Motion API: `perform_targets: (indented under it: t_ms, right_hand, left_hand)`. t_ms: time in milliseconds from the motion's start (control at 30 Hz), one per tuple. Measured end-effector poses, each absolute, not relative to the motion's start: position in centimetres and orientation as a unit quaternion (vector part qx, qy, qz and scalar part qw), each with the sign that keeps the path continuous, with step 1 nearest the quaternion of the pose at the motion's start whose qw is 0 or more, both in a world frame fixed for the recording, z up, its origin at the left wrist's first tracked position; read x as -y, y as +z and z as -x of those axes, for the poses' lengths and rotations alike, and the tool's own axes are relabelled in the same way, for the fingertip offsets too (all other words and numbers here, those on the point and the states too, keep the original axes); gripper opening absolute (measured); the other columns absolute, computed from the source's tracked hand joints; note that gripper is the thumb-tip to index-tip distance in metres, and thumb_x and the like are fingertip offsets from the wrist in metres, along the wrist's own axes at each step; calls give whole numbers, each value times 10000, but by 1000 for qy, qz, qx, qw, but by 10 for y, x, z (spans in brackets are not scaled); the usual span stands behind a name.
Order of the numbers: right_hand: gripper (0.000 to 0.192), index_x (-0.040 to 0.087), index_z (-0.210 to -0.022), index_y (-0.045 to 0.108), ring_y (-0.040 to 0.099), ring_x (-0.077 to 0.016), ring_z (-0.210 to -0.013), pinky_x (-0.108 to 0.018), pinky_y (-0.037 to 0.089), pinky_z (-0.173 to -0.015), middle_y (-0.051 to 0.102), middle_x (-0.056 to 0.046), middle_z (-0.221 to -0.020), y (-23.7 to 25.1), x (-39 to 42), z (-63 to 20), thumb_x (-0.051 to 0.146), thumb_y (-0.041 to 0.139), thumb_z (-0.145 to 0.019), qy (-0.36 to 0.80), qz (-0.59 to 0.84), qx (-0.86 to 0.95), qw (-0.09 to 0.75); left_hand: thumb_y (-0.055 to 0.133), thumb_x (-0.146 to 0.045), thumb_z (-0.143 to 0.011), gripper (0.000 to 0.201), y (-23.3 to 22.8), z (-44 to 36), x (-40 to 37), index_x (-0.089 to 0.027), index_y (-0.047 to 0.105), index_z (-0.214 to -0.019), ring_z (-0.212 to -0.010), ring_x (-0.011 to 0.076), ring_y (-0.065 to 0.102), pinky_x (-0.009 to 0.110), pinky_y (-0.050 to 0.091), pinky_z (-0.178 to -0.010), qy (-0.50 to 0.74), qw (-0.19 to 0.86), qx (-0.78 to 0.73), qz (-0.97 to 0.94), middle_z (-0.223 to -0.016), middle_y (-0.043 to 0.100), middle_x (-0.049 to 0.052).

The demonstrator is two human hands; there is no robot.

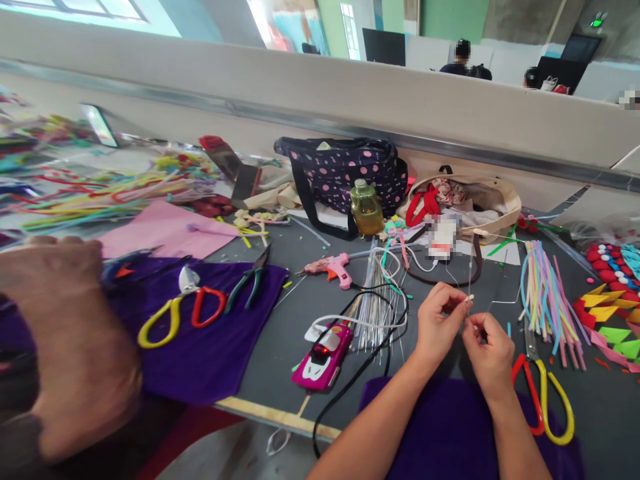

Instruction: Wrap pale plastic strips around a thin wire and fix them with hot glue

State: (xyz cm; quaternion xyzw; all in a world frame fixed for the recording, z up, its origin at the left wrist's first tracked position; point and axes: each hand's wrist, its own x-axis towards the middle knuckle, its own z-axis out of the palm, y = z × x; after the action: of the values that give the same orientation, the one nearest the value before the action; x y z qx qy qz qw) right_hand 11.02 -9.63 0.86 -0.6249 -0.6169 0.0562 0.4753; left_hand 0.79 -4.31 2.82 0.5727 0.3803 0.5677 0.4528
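Head view: the thin wire (470, 275) stands over the counter (275, 353), pinched in your left grip (443, 317), with your right grip (489, 347) seemingly closed on it just below. Slack fingertips could drop it; your left forearm (373, 423) snagging the black cord (315, 433) could drag the glue gun (337, 269).

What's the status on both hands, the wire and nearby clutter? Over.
Left hand pinching thin wire, wire sticking up above the grip. Right hand close beside, fingers curled shut, hold unclear. Red-and-yellow-handled scissors near right wrist, not blocking either grip.
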Motion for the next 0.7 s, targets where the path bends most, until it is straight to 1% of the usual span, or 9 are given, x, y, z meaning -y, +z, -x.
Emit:
perform_targets:
  t_ms: [133,300,433,567,700]
  right_hand:
    - [161,196,-718,562,477,-96,-495,-203,386,-519,511,45,-582,9,97,-109,256,510,-858,59,621,618,478]
    - [168,199,-717,561,474,-98,-506,-201,389,-520,510,43,-593,9,98,-108,259,496,-860,76,625,614,477]
    - [170,198,-719,561,470,-98,-518,-198,388,-525,500,46,-599,8,98,-108,263,496,-863,88,623,611,481]
    - [178,193,-729,568,477,-100,-528,-200,394,-532,512,41,-610,8,97,-108,293,508,-864,101,627,595,493]
    - [197,188,-736,585,488,-105,-526,-202,397,-514,538,33,-615,9,96,-110,338,530,-851,128,638,551,522]
  left_hand:
    - [654,-257,-773,98,27,-8,43,-187,640,-706,-629,117,502,222,389,-570,564,454,-391,-568,-710,532,0]
    - [691,-273,-729,117,22,-9,40,-185,638,-674,-591,112,482,225,375,-551,569,486,-401,-529,-680,528,-5]
    - [712,-264,-699,123,22,-9,38,-183,638,-643,-583,109,482,224,374,-546,580,483,-406,-516,-659,531,-11]
    - [720,-264,-698,116,23,-8,39,-185,646,-657,-606,111,510,225,396,-561,597,480,-399,-504,-700,561,-2]
    - [743,-281,-670,144,24,-8,39,-182,638,-674,-593,109,532,232,425,-573,602,543,-375,-450,-708,607,-3]
